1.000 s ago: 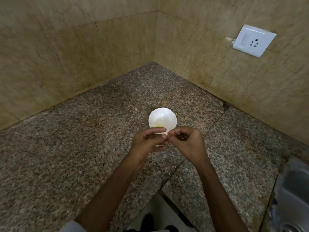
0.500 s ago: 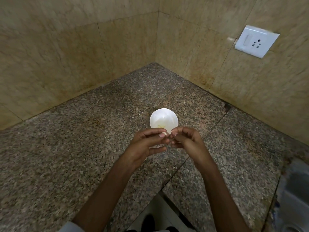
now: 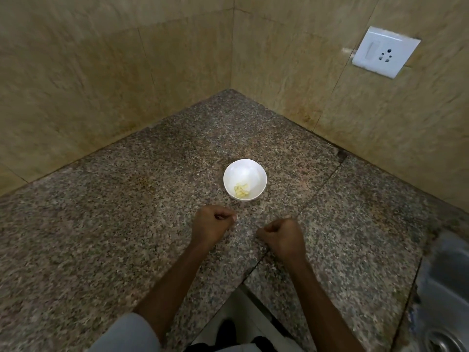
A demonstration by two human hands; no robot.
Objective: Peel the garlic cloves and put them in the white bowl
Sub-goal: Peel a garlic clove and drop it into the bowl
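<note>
The white bowl stands on the granite counter, out in front of the corner of the tiled walls. Several peeled, pale yellow garlic cloves lie in its near side. My left hand is just below and left of the bowl, fingers curled into a loose fist, with nothing showing in it. My right hand sits a little lower and to the right, also curled into a fist with nothing visible inside. The hands are apart and neither touches the bowl.
Tiled walls meet in a corner behind the bowl. A white wall socket is at upper right. A steel sink lies at the right edge. The counter's front edge cuts in between my forearms.
My hands were together at the bowl's near rim, pinching a clove. They have now drawn back toward me and separated into fists, uncovering the bowl and its cloves.
</note>
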